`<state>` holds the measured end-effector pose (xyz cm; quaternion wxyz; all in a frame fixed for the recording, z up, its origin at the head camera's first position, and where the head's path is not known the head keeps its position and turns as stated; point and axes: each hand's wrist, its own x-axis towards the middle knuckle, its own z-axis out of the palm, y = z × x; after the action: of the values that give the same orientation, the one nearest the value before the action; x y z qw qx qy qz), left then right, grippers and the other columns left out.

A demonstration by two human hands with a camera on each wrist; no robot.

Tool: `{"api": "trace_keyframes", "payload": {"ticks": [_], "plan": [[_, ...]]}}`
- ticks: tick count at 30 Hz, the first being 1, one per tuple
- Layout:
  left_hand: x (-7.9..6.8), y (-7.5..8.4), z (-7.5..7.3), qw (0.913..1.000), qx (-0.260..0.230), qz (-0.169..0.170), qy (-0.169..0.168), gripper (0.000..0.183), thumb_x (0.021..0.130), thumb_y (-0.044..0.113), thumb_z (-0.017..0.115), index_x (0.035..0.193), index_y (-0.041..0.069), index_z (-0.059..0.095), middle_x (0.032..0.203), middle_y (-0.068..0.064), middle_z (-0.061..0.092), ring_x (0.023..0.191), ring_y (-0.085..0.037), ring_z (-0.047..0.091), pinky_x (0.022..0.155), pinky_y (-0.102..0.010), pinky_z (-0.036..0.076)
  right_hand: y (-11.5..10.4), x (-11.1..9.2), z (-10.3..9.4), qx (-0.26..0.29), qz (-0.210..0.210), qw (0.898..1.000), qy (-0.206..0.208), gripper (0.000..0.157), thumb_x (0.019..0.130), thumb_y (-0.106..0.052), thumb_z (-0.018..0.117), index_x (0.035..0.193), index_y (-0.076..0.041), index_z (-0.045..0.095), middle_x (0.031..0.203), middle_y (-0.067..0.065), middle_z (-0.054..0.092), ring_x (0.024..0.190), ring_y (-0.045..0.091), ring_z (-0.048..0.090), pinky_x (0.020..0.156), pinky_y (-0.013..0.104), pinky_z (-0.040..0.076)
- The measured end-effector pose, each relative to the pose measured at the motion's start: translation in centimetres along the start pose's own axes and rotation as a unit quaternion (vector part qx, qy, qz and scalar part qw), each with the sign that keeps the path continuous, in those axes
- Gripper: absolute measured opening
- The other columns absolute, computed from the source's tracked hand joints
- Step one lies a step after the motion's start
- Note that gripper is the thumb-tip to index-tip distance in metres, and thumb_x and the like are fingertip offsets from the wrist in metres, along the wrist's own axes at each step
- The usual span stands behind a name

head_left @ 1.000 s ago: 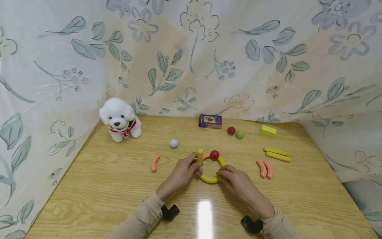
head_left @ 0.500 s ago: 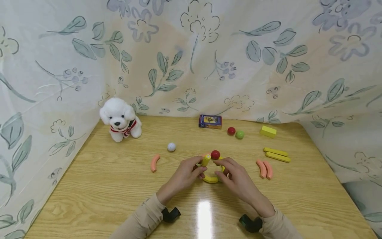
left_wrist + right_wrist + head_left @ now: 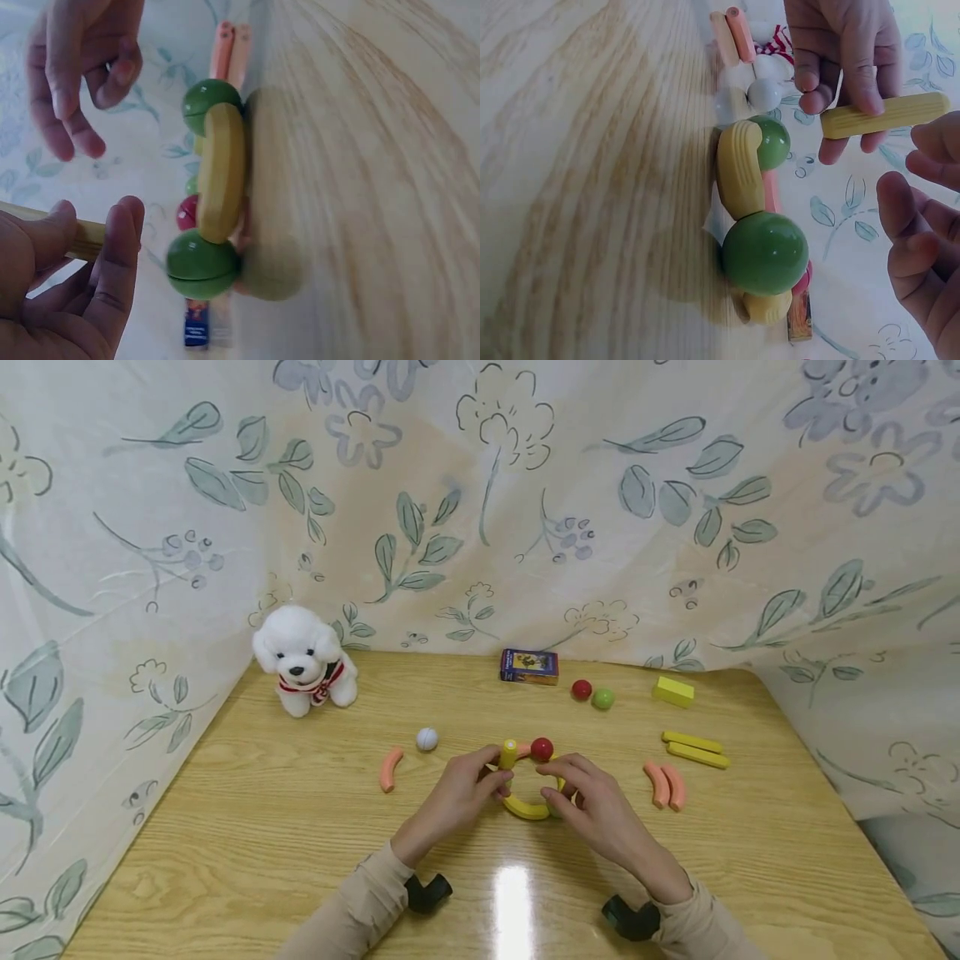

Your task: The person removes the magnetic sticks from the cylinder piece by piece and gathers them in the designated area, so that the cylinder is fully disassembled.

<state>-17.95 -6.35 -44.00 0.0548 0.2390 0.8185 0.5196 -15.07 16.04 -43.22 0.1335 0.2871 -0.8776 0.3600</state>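
My left hand (image 3: 467,787) pinches a straight yellow wooden stick (image 3: 885,115), held up above the tabletop near the left side of a small ring of toy pieces. Along the ring's front runs a curved yellow piece (image 3: 223,172), between a green ball (image 3: 202,264) at the left and another green ball (image 3: 765,253) at the right. A red ball (image 3: 542,749) sits at the back, beside a curved salmon-coloured piece (image 3: 523,751). My right hand (image 3: 596,802) hovers over the ring's right side with fingers bent loosely and holding nothing, partly hiding a second curved yellow piece (image 3: 767,306).
A white ball (image 3: 427,739) and a salmon curved piece (image 3: 391,769) lie left. Two salmon pieces (image 3: 665,784), two yellow sticks (image 3: 695,749) and a yellow block (image 3: 673,691) are right. Behind are a plush dog (image 3: 303,660), a card box (image 3: 529,666) and red and green balls (image 3: 603,698).
My right hand has lifted off the front-right green ball. The stick in my left hand tipped right, then came back upright. The white ball has rolled left and nearer.
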Motion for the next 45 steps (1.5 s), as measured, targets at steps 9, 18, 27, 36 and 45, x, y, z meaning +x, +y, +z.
{"api": "trace_keyframes", "payload": {"ticks": [9, 18, 27, 36, 45], "plan": [[0.4, -1.8, 0.1, 0.9995, 0.02, -0.022, 0.009, 0.013, 0.1, 0.013, 0.054, 0.108, 0.005, 0.062, 0.087, -0.008, 0.069, 0.075, -0.017, 0.065, 0.063, -0.021, 0.052, 0.6, -0.6, -0.1, 0.005, 0.013, 1.0, -0.001, 0.026, 0.091, -0.009, 0.068, 0.116, -0.012, 0.069, 0.109, 0.003, 0.065, 0.068, -0.003, 0.049, 0.055, 0.017, 0.045], [0.6, -1.9, 0.1, 0.9994, 0.026, -0.02, 0.009, 0.012, 0.1, 0.013, 0.055, 0.105, 0.005, 0.062, 0.083, -0.008, 0.068, 0.072, -0.015, 0.064, 0.06, -0.019, 0.05, 0.9, -0.7, -0.1, 0.002, 0.014, 1.0, -0.005, 0.026, 0.09, -0.008, 0.069, 0.115, -0.012, 0.068, 0.108, 0.002, 0.066, 0.068, -0.003, 0.048, 0.055, 0.018, 0.045], [0.4, -1.7, -0.1, 0.9979, 0.063, -0.018, 0.002, 0.017, 0.096, 0.015, 0.063, 0.108, 0.004, 0.064, 0.096, -0.01, 0.071, 0.079, -0.016, 0.065, 0.066, -0.021, 0.05, 1.2, -1.0, -0.1, -0.034, 0.029, 0.998, -0.044, 0.023, 0.085, -0.004, 0.073, 0.108, -0.008, 0.071, 0.102, 0.003, 0.066, 0.068, -0.004, 0.051, 0.058, 0.017, 0.047], [-0.4, -0.3, -0.5, 0.9887, 0.139, -0.005, -0.056, 0.016, 0.088, 0.005, 0.068, 0.104, 0.006, 0.066, 0.093, -0.005, 0.071, 0.085, -0.015, 0.064, 0.073, -0.024, 0.051, 2.9, -0.7, 0.2, -0.14, -0.076, 0.987, -0.018, 0.021, 0.078, 0.007, 0.074, 0.093, -0.007, 0.073, 0.097, 0.003, 0.069, 0.083, 0.013, 0.066, 0.07, 0.028, 0.056], [-1.2, 1.3, 1.5, 0.978, 0.147, 0.04, -0.143, 0.028, 0.097, 0.006, 0.057, 0.124, 0.005, 0.063, 0.116, -0.01, 0.072, 0.097, -0.01, 0.069, 0.082, -0.017, 0.052, 4.1, 1.5, 0.3, -0.109, -0.025, 0.991, -0.078, 0.036, 0.087, 0.011, 0.059, 0.118, -0.005, 0.068, 0.121, 0.01, 0.069, 0.114, 0.029, 0.064, 0.096, 0.046, 0.051]]}}
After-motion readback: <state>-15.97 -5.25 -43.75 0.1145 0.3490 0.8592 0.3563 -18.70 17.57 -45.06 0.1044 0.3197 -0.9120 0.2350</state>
